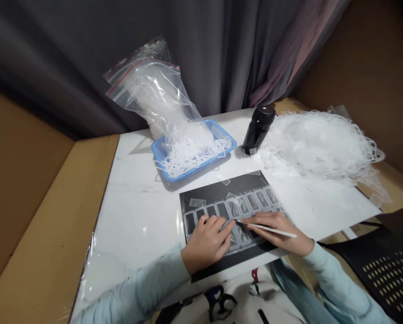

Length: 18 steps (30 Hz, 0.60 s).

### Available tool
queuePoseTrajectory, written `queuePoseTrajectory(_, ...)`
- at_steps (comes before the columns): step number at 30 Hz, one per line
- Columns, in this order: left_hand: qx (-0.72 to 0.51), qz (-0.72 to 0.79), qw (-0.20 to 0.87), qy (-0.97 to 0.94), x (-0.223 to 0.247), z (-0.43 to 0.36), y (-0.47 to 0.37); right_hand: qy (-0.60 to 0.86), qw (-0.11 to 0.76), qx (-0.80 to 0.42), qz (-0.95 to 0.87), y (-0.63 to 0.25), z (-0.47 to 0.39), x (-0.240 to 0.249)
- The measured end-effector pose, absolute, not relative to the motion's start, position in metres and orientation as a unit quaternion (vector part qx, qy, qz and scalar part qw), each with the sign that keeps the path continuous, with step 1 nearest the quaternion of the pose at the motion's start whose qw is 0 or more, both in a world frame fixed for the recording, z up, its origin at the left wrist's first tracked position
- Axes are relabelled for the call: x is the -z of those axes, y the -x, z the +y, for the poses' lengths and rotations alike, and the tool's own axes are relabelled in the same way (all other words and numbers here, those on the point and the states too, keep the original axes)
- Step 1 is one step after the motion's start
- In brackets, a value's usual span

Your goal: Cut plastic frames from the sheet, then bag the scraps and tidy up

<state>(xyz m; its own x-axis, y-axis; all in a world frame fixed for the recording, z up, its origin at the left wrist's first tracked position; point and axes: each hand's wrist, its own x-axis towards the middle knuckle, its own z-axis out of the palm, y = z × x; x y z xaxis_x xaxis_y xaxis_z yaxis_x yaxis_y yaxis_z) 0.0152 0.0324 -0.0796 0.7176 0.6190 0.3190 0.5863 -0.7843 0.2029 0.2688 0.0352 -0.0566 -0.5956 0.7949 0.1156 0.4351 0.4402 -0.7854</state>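
A black board [218, 193] lies on the white table in front of me. Rows of pale-rimmed rectangular frames [221, 209] cover it, some with creased clear film inside. My left hand [210, 238] rests over the lower left frames, its fingers apart and partly bent, the index fingertip touching the board near the middle. In my right hand [278, 229] is a slim white stick-like tool [272, 230], its tip close to the left index fingertip. Whether the tip holds anything is too small to tell. Loose clear film pieces [197, 203] lie on the board's upper part.
Behind the board stands a blue basket [187, 173] with thin white loops [191, 155], a clear zip bag [154, 90] leaning over it. A black bottle [258, 130] stands beside a large white tangled heap [326, 144]. A black chair [387, 261] is at right. Grey curtains [201, 54] hang behind.
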Motion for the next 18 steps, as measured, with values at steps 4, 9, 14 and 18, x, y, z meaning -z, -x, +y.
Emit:
queuePoseTrajectory(4, -0.180, 0.327, 0.047, -0.926, 0.079, 0.032, -0.015, 0.385, 0.230, -0.333, -0.830, -0.264, 0.033, 0.055)
queuePoseTrajectory(9, -0.174, 0.325, 0.053, -0.928, 0.079, 0.032, -0.015, 0.369, 0.210, -0.216, -0.879, -0.259, 0.028, 0.065)
queuePoseTrajectory(14, -0.167, 0.323, 0.064, -0.929, 0.078, 0.032, -0.014, 0.437, 0.314, -0.099, -0.837, -0.266, 0.035, 0.059)
queuePoseTrajectory(18, -0.166, 0.323, 0.071, -0.929, 0.078, 0.033, -0.014, 0.466, 0.361, -0.175, -0.788, -0.270, 0.040, 0.047)
